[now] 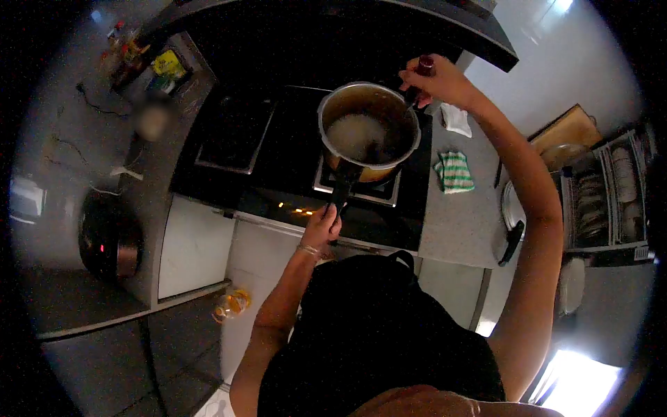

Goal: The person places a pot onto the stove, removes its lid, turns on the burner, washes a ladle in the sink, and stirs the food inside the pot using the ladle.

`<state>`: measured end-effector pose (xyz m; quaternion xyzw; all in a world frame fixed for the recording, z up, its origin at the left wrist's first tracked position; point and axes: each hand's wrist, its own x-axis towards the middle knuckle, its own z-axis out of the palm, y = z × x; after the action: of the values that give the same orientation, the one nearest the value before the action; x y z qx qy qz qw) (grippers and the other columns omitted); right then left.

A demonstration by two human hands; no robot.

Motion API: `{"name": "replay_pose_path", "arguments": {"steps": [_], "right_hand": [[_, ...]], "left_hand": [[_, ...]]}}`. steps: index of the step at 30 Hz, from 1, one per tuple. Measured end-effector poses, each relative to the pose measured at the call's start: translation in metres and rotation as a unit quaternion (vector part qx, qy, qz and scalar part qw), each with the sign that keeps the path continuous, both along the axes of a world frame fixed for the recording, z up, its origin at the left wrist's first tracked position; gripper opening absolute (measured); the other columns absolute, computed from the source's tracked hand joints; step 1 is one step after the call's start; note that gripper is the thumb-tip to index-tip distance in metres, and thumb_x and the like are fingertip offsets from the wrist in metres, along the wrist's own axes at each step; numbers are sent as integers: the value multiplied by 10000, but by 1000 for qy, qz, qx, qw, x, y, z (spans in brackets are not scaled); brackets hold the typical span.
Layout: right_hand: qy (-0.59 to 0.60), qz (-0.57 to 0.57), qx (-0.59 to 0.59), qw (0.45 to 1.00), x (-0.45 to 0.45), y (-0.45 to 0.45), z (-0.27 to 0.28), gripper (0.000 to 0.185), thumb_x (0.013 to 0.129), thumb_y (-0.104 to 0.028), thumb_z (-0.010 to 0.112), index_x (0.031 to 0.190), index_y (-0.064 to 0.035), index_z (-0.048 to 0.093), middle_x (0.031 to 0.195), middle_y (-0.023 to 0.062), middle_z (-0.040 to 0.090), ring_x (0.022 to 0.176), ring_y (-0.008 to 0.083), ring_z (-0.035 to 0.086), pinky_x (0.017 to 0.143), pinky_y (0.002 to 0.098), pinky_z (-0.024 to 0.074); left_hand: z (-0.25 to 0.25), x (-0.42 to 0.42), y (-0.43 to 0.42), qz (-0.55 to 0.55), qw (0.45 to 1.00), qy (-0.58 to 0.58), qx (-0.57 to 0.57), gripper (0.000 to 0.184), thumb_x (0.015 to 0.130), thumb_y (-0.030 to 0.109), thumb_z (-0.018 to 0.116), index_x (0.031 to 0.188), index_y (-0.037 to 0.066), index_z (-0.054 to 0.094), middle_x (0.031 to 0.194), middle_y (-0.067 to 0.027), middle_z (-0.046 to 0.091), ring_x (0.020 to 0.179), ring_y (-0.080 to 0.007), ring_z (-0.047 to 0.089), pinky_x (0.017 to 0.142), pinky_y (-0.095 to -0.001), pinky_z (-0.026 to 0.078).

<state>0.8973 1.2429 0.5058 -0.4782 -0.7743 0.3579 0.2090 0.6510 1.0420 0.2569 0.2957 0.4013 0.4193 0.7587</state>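
A deep metal pot (358,103), which looks like a pressure cooker without its lid, sits over the right burner. Pale, cloudy contents (356,135) lie inside it. My left hand (324,224) is closed round the pot's long black handle (342,186), which points toward me. At the pot's far right rim, my right hand (443,80) is closed on a utensil with a dark red handle (425,66). Its shaft slants down into the pot; the working end is too dark to make out.
The black stove (278,184) has a second burner (233,149) on the left. Right of it lie a green-striped cloth (455,172), a white cloth (456,119) and a lid with a black handle (513,243). A dish rack (604,191) stands far right; a range hood (479,31) overhangs.
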Motion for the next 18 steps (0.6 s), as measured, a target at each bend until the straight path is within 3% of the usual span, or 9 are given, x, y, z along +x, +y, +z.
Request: {"name": "replay_pose_path", "arguments": {"steps": [5,7,8,10,12,14,17,18], "right_hand": [[31,39,20,999,-19,-19,-8,208,856,-217,569,821,-19,620,792,51,628,612,102,567,530,244,494],[-43,71,6,996,-17,-35,1,155,859,-145,567,887,-5,626,832,47,624,735,90,555,626,227,476],[-86,82,0,993,-17,-45,5,143,859,-123,568,908,-1,625,831,45,624,762,90,554,661,220,467],[-64,126,41,989,-4,-56,-3,123,860,-67,553,933,0,625,879,42,633,781,94,559,715,217,443],[-88,94,18,991,-2,-71,-4,124,853,-38,555,946,8,623,947,60,637,817,106,561,736,236,443],[-102,86,10,991,-7,-81,-6,123,847,-29,558,946,18,616,982,75,634,841,119,560,761,247,435],[-100,74,-1,992,-1,-84,-10,113,841,-14,557,936,26,604,1011,96,628,871,133,554,794,257,421],[-97,70,-7,993,0,-83,-13,109,839,-9,555,931,27,599,1016,103,625,881,138,551,805,260,416]], "left_hand": [[15,-16,-3,-31,993,113,-5,358,908,339,498,1147,73,503,629,-8,520,553,-81,476,515,-242,395],[12,-31,-15,-14,991,131,-14,384,877,317,543,1165,62,543,721,-39,583,657,-126,560,618,-268,469],[-1,-46,-23,-42,986,159,-2,381,873,308,552,1158,57,550,757,-45,596,684,-130,569,638,-267,475],[-42,-80,-43,-98,972,214,13,375,863,292,569,1145,46,562,829,-56,621,738,-138,588,677,-266,486],[-93,-98,-64,-117,943,307,-59,391,854,279,584,1156,33,547,897,-78,623,766,-155,586,642,-288,492],[-166,-102,-94,-19,976,200,-90,343,851,283,573,1103,52,553,849,-80,615,665,-140,545,577,-295,446],[-189,-77,-102,70,954,141,-254,339,872,292,533,1125,68,527,850,-86,617,631,-135,519,542,-310,419],[-201,-69,-97,97,955,110,-257,341,880,294,518,1135,67,520,840,-89,615,633,-145,526,538,-307,424]]}}
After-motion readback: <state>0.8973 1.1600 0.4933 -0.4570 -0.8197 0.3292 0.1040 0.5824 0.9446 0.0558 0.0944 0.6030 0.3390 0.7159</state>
